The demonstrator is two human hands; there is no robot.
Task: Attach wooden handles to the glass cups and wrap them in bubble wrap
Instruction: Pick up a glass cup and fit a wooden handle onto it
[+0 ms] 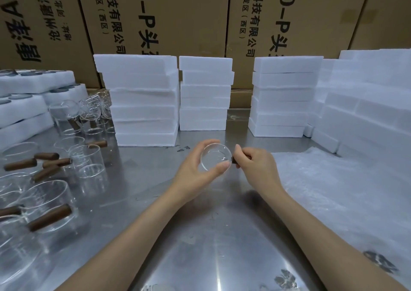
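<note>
Above the middle of the steel table (200, 235), my left hand (195, 168) grips a clear glass cup (215, 157), thumb and fingers curled around its rim. My right hand (255, 164) pinches a dark wooden handle (234, 160) right at the cup's right side; most of the handle is hidden by my fingers. At the left lie several loose wooden handles (21, 164) among more glass cups (89, 161), some with handles fitted (50, 217). A sheet of bubble wrap (333, 190) is spread flat on the right.
White foam blocks stand stacked at the back: a left stack (144, 103), a middle stack (204, 95), a right stack (282, 97), and a far-right pile (367, 101). Foam trays (26, 103) sit at the far left. Cardboard boxes (155, 14) wall off the rear.
</note>
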